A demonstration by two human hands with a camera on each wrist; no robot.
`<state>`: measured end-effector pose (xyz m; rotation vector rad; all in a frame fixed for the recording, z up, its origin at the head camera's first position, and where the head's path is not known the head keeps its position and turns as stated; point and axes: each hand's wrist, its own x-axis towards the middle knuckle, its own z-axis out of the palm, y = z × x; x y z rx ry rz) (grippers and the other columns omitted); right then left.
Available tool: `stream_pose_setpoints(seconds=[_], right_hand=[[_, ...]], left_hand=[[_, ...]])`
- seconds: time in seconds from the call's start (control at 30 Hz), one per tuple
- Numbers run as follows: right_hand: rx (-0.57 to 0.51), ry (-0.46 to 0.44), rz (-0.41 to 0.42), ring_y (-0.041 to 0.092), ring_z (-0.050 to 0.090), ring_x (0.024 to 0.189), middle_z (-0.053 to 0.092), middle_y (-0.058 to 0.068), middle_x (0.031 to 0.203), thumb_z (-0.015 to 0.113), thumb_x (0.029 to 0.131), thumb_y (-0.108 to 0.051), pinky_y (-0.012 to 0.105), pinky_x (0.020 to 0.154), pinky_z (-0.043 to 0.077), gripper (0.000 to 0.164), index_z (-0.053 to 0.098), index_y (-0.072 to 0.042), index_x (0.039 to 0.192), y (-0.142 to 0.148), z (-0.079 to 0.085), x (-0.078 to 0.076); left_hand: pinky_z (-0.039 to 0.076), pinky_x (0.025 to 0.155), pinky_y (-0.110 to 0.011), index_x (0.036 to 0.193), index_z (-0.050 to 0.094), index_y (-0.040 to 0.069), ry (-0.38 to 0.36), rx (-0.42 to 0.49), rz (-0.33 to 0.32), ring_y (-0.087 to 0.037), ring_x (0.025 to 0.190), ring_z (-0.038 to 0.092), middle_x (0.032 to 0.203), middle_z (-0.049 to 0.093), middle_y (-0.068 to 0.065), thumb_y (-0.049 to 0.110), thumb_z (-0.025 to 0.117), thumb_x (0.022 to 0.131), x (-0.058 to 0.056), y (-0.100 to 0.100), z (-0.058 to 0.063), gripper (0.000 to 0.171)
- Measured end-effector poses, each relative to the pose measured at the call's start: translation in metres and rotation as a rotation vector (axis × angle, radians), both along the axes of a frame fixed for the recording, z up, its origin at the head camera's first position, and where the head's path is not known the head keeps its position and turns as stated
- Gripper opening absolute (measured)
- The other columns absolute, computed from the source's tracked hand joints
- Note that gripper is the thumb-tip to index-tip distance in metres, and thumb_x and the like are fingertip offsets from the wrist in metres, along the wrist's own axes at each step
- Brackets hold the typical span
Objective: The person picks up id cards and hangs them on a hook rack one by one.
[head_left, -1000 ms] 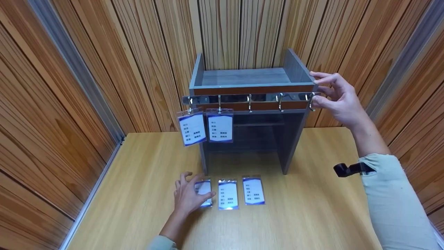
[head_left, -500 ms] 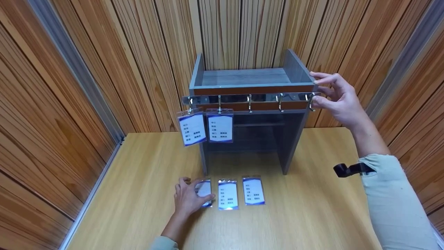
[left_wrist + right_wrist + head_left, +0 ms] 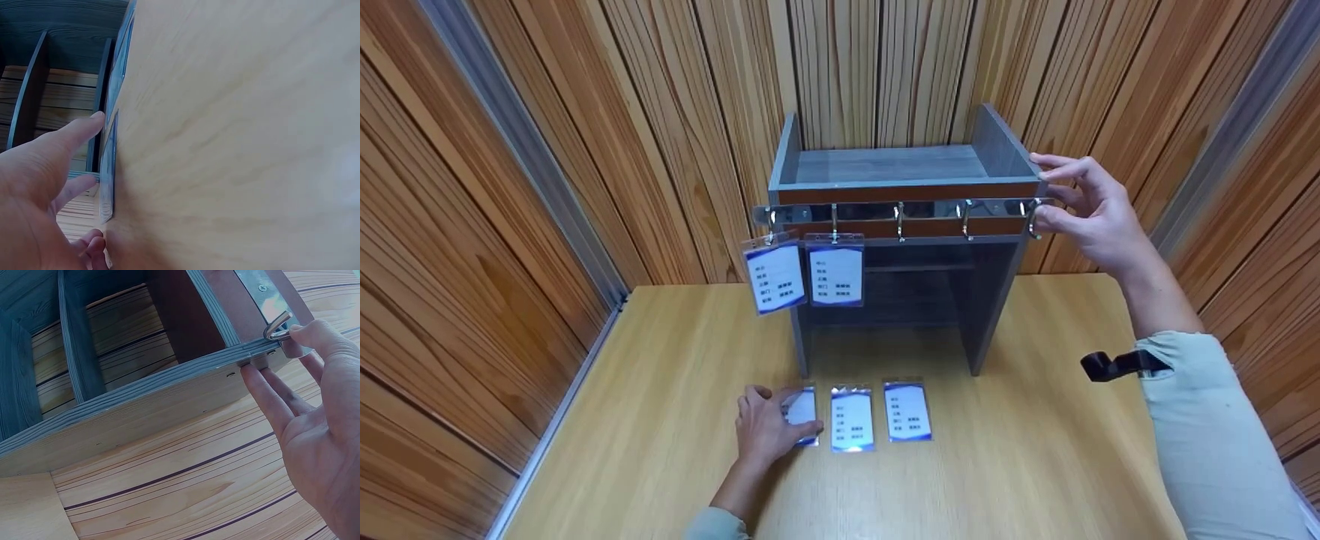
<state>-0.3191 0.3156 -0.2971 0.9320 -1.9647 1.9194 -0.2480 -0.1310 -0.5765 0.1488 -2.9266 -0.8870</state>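
My left hand [image 3: 769, 424] is low over the leftmost ID badge [image 3: 802, 412] on the table, thumb at its right edge and fingertips at its left, partly hiding it. In the left wrist view, the thumb and fingers [image 3: 95, 242] span this badge [image 3: 108, 174]. My right hand [image 3: 1099, 217] grips the upper right corner of a grey shelf unit [image 3: 885, 181]. Its thumb presses at the end hook [image 3: 277, 325] while its fingertips rest on the side panel [image 3: 169, 405]. Flat to the right lie a middle badge [image 3: 852, 420] and a right badge [image 3: 907, 412].
A metal hook rail [image 3: 870, 212] runs across the unit's front. Two badges hang from its left hooks, a tilted badge [image 3: 775, 276] and a straighter badge [image 3: 835, 274]. Wood-panelled walls [image 3: 660, 135] enclose the table [image 3: 997, 465] at the back and sides.
My left hand has lowered slightly and its fingers have drawn in around the leftmost badge. The right hand keeps its place on the shelf unit.
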Motion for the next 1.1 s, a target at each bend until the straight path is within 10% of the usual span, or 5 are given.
stream_pose_setpoints(seconds=[1.1], right_hand=[[0.013,-0.015,-0.019,0.02,0.063,0.126,0.035,0.021,0.159,0.054,0.091,0.019,0.03,0.085,0.061,0.041,0.048,0.007,0.13,-0.0016,0.0037,0.0035]], left_hand=[[0.041,0.093,-0.048,0.12,0.071,0.024,-0.008,0.141,-0.083,-0.032,0.12,0.044,0.135,0.05,-0.015,0.021,0.094,0.061,-0.0043,-0.0054,0.0014,0.063]])
